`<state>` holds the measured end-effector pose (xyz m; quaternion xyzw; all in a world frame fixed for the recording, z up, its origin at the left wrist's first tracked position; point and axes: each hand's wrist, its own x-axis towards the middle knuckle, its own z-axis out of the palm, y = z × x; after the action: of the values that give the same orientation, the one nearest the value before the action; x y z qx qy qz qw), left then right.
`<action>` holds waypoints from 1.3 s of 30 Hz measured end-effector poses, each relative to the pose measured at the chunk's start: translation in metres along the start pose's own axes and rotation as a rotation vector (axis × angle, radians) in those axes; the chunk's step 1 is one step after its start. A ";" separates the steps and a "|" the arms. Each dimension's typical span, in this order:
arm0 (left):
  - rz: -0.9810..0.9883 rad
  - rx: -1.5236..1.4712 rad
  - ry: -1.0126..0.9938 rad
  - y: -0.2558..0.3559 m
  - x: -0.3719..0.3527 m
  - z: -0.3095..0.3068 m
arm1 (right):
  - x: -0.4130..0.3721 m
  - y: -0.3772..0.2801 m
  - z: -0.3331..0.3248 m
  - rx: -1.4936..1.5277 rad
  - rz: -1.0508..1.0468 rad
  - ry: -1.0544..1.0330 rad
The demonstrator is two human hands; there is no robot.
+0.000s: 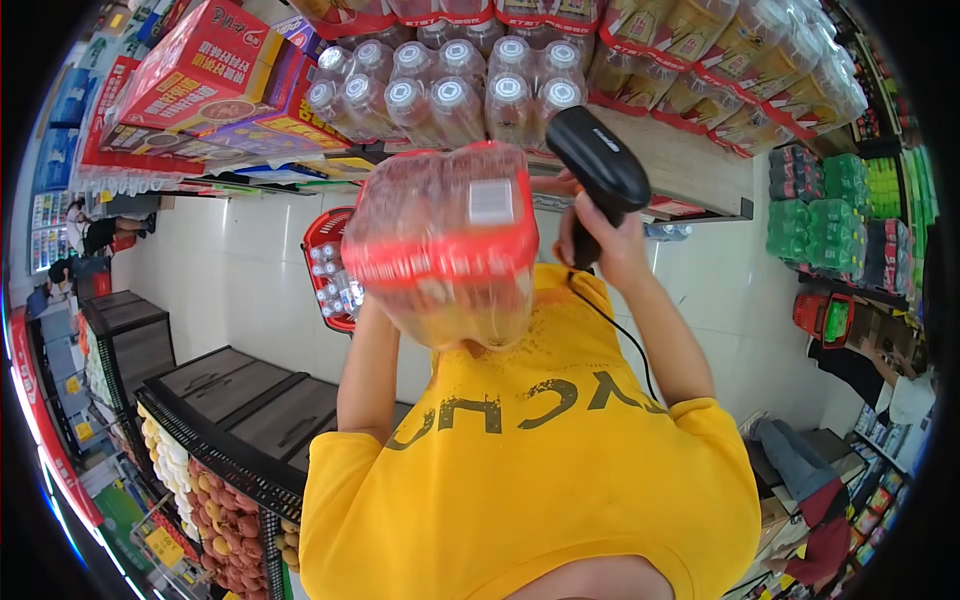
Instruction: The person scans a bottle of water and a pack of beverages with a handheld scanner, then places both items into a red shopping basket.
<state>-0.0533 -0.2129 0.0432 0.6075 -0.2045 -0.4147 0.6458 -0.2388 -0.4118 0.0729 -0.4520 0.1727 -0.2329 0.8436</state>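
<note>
Before your yellow shirt (530, 450), your right hand (610, 240) was wrapped around the black scanner (600, 175). Your left arm (368, 370) reached to the blurred, red-banded bottle pack (440, 245) beside it, that hand's grip hidden.

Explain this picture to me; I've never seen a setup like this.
There is no machine here, only a person in a yellow T-shirt. The single picture comes from a camera on their head, looking forward and down. The fingers of the right hand wrap the handle of a black handheld scanner with a black cable. The left forearm runs behind a blurred red-and-clear plastic-wrapped pack, which hides the left hand, so its grip can't be seen. Beyond, clear bottles with white caps and red cardboard cartons stand on a display. A red plastic basket below holds more bottles.
</note>
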 end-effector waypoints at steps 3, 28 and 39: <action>-0.192 -0.227 0.050 -0.010 -0.002 0.012 | 0.005 0.027 -0.003 0.000 0.006 -0.036; -0.192 -0.210 -0.100 -0.072 0.047 0.050 | -0.028 0.042 -0.045 -0.082 -0.070 0.427; -0.582 -0.633 -0.362 -0.105 0.106 0.160 | -0.052 0.043 -0.120 -0.193 -0.019 0.847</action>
<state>-0.1458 -0.3863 -0.0540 0.3308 0.0017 -0.7199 0.6102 -0.3324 -0.4443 -0.0235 -0.3949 0.5204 -0.3881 0.6501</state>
